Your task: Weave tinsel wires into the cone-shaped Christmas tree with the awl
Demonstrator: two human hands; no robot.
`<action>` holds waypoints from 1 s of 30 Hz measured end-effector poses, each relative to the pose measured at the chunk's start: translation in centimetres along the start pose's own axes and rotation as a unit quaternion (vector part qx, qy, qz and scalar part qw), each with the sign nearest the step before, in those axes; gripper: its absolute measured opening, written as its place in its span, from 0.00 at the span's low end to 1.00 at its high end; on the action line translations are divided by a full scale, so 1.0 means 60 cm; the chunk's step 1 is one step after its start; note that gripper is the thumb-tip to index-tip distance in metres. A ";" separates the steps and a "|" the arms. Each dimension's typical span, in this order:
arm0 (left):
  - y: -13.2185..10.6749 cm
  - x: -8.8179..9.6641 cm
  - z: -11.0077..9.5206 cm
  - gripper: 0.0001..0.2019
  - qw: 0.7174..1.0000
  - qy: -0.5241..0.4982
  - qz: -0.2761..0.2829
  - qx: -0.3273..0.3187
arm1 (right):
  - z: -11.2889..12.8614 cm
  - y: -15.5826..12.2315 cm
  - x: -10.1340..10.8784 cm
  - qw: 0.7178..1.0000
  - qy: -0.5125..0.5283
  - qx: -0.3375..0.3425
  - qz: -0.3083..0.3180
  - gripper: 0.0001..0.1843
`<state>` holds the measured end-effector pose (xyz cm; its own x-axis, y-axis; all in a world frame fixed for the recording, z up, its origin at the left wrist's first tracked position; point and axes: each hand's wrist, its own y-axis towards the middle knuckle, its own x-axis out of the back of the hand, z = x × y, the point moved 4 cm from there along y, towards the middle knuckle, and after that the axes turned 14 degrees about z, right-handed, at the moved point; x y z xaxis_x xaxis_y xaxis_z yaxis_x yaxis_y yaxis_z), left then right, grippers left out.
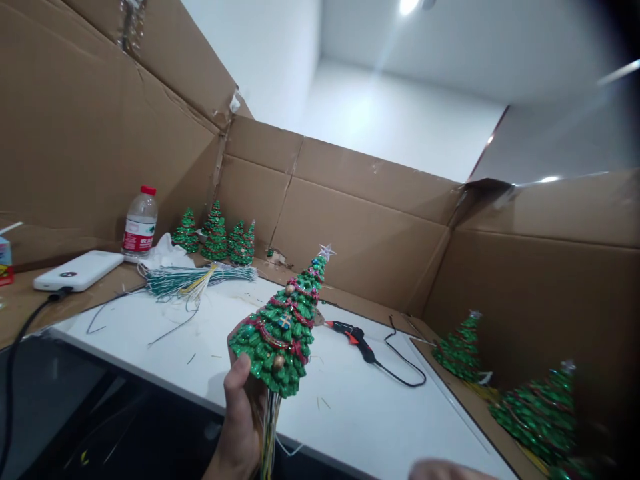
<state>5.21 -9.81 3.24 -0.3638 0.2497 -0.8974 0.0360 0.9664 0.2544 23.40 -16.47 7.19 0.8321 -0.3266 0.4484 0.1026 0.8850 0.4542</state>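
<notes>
My left hand (240,417) is closed around the base of a green ornament Christmas tree (283,323), which it holds up tilted to the right above the white board. Red garlands, gold balls and a clear star top decorate the tree. A bundle of thin wires (271,427) in yellow, white and dark tones hangs down from its underside. Only a small, blurred part of my right hand (450,470) shows at the bottom edge, apart from the tree; its fingers cannot be made out.
A glue gun (357,339) with a black cord lies on the white board (400,413). Wire bundles (200,280) lie at the back left, near a bottle (140,223) and a white power bank (79,270). More trees (215,233) stand behind; others (537,417) lie right. Cardboard walls (365,220) surround the board.
</notes>
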 end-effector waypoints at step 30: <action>0.000 -0.013 0.002 0.22 0.999 0.007 -0.038 0.026 | -0.005 0.072 -0.070 0.988 0.097 -0.014 0.117 0.35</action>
<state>5.60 -9.98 3.88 -0.3797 0.1752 -0.9084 0.0560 0.9845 0.1664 20.52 -11.20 7.02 0.9233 -0.0455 0.3814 -0.0912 0.9386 0.3327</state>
